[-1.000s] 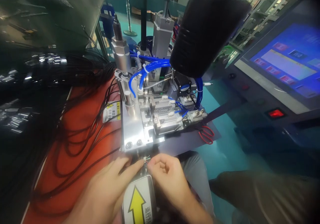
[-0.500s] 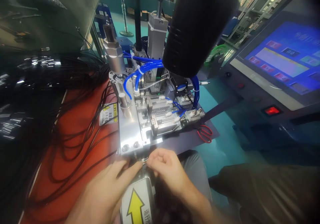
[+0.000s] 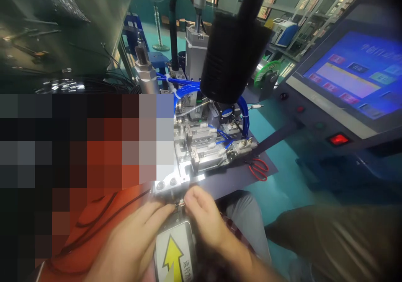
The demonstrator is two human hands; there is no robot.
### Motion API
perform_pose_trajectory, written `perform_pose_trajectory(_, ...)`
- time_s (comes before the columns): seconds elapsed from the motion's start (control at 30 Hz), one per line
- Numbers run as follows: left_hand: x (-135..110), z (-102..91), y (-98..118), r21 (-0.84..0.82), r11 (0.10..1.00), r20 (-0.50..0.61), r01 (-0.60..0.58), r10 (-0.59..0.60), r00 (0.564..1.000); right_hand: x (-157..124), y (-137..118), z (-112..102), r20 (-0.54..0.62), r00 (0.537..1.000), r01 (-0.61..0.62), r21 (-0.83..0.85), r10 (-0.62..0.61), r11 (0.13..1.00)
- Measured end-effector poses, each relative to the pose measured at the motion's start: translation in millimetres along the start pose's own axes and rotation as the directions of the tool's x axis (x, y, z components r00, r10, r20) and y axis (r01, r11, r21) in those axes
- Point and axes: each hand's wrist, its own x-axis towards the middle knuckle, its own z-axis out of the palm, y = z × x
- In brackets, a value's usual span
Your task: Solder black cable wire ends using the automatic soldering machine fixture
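My left hand point(image 3: 138, 236) and my right hand point(image 3: 204, 215) meet at the front edge of a metal fixture point(image 3: 188, 156). Together their fingertips pinch a small metal connector point(image 3: 179, 205) at the end of a thin black cable. The part sits just below the fixture's front plate with two screws point(image 3: 166, 184). A white label with a yellow arrow point(image 3: 172, 252) lies directly under my hands. Blue air hoses point(image 3: 188, 87) run over the fixture, and a large black cylinder point(image 3: 232, 60) hangs above it.
Black cables point(image 3: 103, 215) loop over the orange table surface at left. Red-handled scissors point(image 3: 259, 169) lie right of the fixture. A touch screen point(image 3: 354, 76) with a lit red switch point(image 3: 337, 139) stands at the right. A blurred patch hides the left middle.
The view has shifted slightly and my hands have edged up toward the fixture's front edge, still pinching the small connector. A blurred patch now hides the left side.
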Motion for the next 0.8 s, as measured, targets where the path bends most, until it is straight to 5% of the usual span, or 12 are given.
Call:
perform_pose_trajectory(0.2,-0.6,2.3,2.9,-0.093,0.992,-0.067,0.085,-0.092,0.994,0.5,2.4,-0.2,-0.041,0.996,0.073,-0.028,-0.074,0.997)
perform_pose_trajectory(0.4,0.9,0.8,3.7,-0.022,1.0,-0.027,0.022,-0.023,0.999,0.2,2.1,-3.1,-0.019,0.99,0.135,-0.101,-0.137,0.986)
perform_pose_trajectory(0.5,7.3,-4.3,7.9,0.109,0.994,-0.114,0.032,-0.019,0.993,0.2,1.8,-1.4,-0.026,0.996,0.084,-0.016,-0.084,0.996)
perform_pose_trajectory(0.63,11.0,-9.1,8.4,0.189,0.982,-0.047,-0.019,0.028,0.999,0.3,1.3,1.7,0.002,1.0,-0.022,0.151,0.022,0.988)
perform_pose_trajectory(0.8,5.3,-6.6,5.8,0.24,0.97,0.004,-0.038,0.038,0.999,0.0,-1.7,1.1,0.031,0.999,-0.02,0.179,0.014,0.984)
